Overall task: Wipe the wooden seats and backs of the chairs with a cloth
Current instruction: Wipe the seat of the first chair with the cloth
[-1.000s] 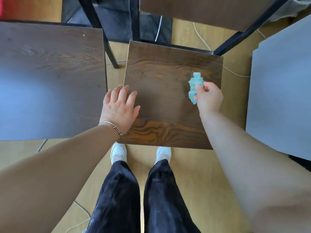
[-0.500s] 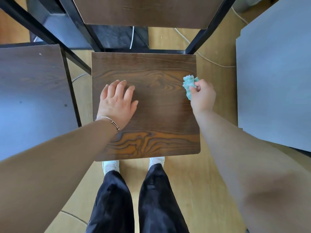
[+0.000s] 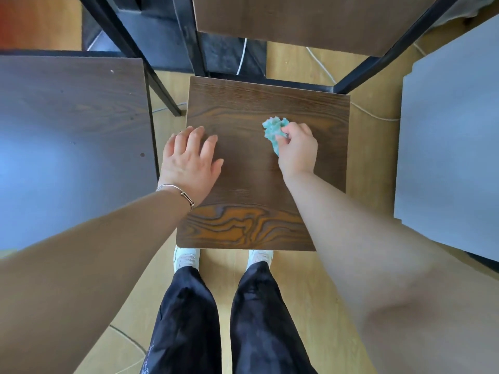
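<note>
A dark wooden chair seat point(image 3: 248, 225) lies straight below me, its wooden back point(image 3: 310, 20) at the top of the view on black metal legs. My right hand point(image 3: 298, 151) grips a crumpled teal cloth point(image 3: 274, 130) and holds it against the seat right of the middle. My left hand point(image 3: 190, 160) rests flat on the seat's left edge, fingers straight and spread. A thin bracelet circles the left wrist.
Another dark wooden seat point(image 3: 73, 147) stands close on the left, and a grey one point(image 3: 453, 144) close on the right. Black frame bars point(image 3: 162, 90) run between them. White cables point(image 3: 372, 113) lie on the light wood floor. My legs and white shoes stand at the seat's near edge.
My right hand has carried the cloth leftward from the seat's right edge toward its middle. My left hand has stayed flat on the left side. The view has shifted slightly.
</note>
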Motion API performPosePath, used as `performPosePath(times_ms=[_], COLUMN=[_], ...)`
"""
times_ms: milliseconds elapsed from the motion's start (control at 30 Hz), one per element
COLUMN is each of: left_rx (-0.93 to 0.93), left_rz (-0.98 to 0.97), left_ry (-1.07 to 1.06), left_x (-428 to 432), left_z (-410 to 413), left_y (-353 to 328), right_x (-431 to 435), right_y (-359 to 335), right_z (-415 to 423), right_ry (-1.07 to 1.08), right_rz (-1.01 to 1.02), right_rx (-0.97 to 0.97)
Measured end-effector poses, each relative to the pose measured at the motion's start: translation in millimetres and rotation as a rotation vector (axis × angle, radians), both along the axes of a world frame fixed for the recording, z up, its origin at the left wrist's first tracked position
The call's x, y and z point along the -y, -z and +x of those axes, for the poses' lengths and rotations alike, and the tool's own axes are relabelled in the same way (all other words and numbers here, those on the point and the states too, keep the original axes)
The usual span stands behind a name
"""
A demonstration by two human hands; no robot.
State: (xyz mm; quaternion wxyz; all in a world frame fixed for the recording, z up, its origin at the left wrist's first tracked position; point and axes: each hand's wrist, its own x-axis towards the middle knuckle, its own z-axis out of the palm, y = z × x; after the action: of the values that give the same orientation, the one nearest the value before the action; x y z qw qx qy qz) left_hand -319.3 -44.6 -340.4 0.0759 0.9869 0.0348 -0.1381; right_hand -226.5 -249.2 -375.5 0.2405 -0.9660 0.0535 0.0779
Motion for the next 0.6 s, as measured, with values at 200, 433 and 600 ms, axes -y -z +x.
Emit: performPosePath(times_ms=[200,433,600], left_rx=[-0.016,-0.029,-0.04], left_rz=[0.017,-0.011,-0.024], left_ry=[-0.108,-0.213,-0.237], left_x=[-52,-90,-100], left_z=[-42,-99,-125], left_y=[-2,1,-3], right_x=[-87,-159,-163], right_y=[1,-4,-5], right_z=[-16,-42,-67], right_ry=[-0.214,-0.485,-0.563], right_rz=[0.028,0.055,-0.003], right_rx=[-0.035,-0.086,-0.061])
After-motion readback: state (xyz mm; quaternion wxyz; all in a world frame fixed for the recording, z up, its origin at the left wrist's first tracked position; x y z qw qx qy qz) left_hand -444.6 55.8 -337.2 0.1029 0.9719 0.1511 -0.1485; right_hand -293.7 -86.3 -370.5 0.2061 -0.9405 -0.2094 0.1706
